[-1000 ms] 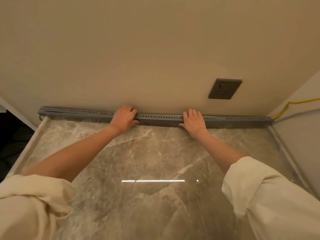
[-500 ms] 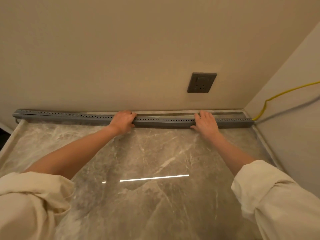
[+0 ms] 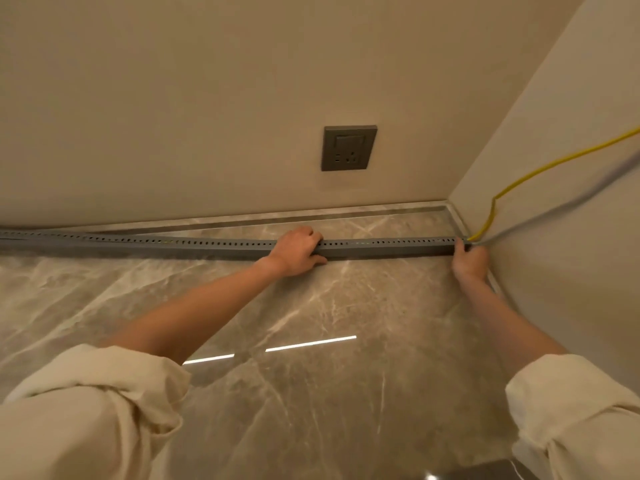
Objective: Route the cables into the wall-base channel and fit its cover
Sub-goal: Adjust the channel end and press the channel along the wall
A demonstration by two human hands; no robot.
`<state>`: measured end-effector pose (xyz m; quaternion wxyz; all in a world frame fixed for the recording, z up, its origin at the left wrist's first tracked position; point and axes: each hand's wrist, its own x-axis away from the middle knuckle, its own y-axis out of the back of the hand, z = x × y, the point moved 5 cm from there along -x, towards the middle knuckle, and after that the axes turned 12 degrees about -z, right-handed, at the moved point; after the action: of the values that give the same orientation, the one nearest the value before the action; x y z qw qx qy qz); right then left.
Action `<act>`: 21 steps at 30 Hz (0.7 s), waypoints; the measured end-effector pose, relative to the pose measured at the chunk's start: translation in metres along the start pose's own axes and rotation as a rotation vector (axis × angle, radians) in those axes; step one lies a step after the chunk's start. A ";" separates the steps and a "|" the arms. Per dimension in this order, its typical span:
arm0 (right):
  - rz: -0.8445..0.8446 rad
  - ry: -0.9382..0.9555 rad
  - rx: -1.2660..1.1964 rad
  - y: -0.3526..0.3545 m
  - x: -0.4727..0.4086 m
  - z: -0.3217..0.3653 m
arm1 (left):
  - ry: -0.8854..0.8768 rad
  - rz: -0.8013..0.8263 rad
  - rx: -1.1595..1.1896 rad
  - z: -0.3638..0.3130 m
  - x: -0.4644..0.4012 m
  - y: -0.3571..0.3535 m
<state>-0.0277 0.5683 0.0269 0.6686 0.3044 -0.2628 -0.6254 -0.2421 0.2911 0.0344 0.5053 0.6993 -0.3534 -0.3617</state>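
Gripping the grey channel on the floor, left hand mid-length, right hand at its corner end beside the yellow cable; it sits off the wall, so seating and covering apparently remain.

This looks like a room in a home or apartment, seen at a corner where two plain beige walls meet. The floor is polished grey-brown marble tile and reflects a strip light. A dark grey wall socket sits low on the back wall. A marble skirting strip runs along the wall base.
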 end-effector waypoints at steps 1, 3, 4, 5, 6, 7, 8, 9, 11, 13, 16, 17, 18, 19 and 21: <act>0.027 -0.002 -0.018 -0.003 -0.007 0.001 | -0.004 -0.004 -0.011 -0.003 -0.003 -0.002; 0.058 0.021 -0.020 -0.008 -0.017 0.003 | -0.042 -0.024 -0.062 -0.004 -0.006 -0.002; 0.055 0.035 -0.022 -0.009 -0.021 0.007 | -0.072 -0.035 -0.089 -0.002 -0.005 0.000; 0.039 0.042 -0.030 -0.008 -0.024 0.012 | -0.103 -0.046 -0.115 0.001 -0.005 0.002; 0.018 0.044 -0.057 -0.007 -0.026 0.018 | -0.133 -0.062 -0.140 0.006 -0.003 0.005; -0.005 0.046 -0.090 -0.007 -0.028 0.025 | -0.160 -0.080 -0.165 0.010 -0.001 0.009; -0.018 0.052 -0.121 -0.007 -0.030 0.033 | -0.185 -0.096 -0.190 0.015 0.001 0.013; -0.014 0.066 -0.152 -0.008 -0.032 0.042 | -0.203 -0.109 -0.212 0.020 0.001 0.016; 0.031 0.089 -0.225 -0.015 -0.036 0.060 | -0.222 -0.127 -0.258 0.031 -0.001 0.024; 0.051 0.101 -0.268 -0.022 -0.040 0.075 | -0.222 -0.133 -0.296 0.040 -0.005 0.029; 0.032 0.120 -0.250 -0.030 -0.046 0.091 | -0.214 -0.134 -0.301 0.048 -0.013 0.031; 0.022 0.116 -0.243 -0.032 -0.049 0.093 | -0.211 -0.134 -0.292 0.049 -0.016 0.031; 0.009 0.099 -0.238 -0.034 -0.052 0.095 | -0.211 -0.136 -0.287 0.050 -0.019 0.031; -0.008 0.079 -0.236 -0.035 -0.056 0.096 | -0.215 -0.139 -0.288 0.051 -0.022 0.031; -0.024 0.029 -0.244 -0.038 -0.064 0.096 | -0.222 -0.145 -0.298 0.054 -0.027 0.031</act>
<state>-0.1290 0.6235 0.0655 0.6971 0.2328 -0.1714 -0.6561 -0.3060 0.2829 0.0559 0.5338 0.5964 -0.2982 -0.5200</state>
